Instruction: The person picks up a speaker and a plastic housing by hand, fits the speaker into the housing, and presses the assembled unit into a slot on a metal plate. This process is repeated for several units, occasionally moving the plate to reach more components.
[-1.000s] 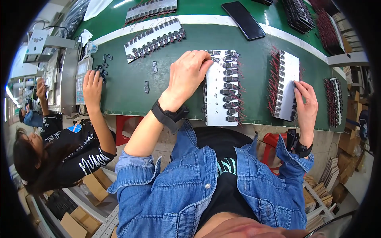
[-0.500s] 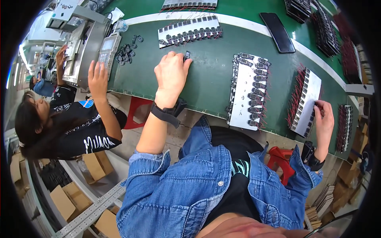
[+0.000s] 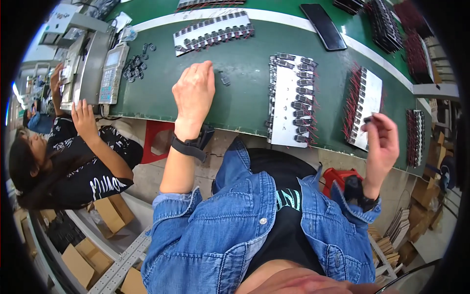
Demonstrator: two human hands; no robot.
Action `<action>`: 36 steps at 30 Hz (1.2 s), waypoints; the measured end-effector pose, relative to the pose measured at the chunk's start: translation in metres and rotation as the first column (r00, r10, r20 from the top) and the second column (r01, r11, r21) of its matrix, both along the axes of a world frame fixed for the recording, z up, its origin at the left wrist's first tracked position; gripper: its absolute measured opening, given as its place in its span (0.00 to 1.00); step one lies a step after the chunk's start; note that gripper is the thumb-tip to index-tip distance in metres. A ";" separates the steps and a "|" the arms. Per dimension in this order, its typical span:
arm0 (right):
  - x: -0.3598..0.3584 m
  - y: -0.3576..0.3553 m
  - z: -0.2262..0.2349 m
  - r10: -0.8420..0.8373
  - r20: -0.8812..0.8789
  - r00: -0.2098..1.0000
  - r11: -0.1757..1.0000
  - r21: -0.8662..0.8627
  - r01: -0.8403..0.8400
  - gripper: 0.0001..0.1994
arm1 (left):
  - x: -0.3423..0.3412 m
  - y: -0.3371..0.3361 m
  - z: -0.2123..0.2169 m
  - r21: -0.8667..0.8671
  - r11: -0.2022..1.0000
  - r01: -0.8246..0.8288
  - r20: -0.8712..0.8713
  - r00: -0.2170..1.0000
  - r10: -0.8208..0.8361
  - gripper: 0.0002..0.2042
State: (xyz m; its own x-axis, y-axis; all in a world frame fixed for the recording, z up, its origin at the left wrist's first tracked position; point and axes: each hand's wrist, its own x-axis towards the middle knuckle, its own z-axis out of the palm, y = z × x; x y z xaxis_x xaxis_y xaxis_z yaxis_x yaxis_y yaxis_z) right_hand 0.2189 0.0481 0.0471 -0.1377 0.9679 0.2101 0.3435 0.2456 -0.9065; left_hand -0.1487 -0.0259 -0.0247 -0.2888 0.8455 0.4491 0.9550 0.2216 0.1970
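Small black part (image 3: 368, 119) — pinched in the grip of the right hand (image 3: 383, 143), by a red-wired white board (image 3: 373, 91). Left hand (image 3: 194, 91) — fingers curled, contents impossible to tell; loose component (image 3: 224, 79) beside it, green tabletop (image 3: 242, 100).

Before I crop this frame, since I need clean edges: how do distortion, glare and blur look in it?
Head view: fisheye distortion bends the white stripe; head view: the green table shows a small bright glare beside the phone; head view: the small part near the left hand looks soft.
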 end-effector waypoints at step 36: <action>-0.087 -0.017 -0.038 0.236 -0.204 0.950 0.943 -0.187 -0.274 0.08 | 0.139 0.004 0.014 0.274 0.961 0.040 0.918 -0.309 -0.249 0.10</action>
State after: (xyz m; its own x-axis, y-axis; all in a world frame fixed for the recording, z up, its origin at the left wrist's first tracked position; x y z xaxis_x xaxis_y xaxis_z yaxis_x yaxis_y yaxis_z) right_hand 0.1321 0.0309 0.0087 -0.3651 0.9297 0.0491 0.1244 0.1010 -0.9871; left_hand -0.0096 -0.0220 -0.0109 -0.3036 0.9388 -0.1626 -0.4733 -0.0005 0.8809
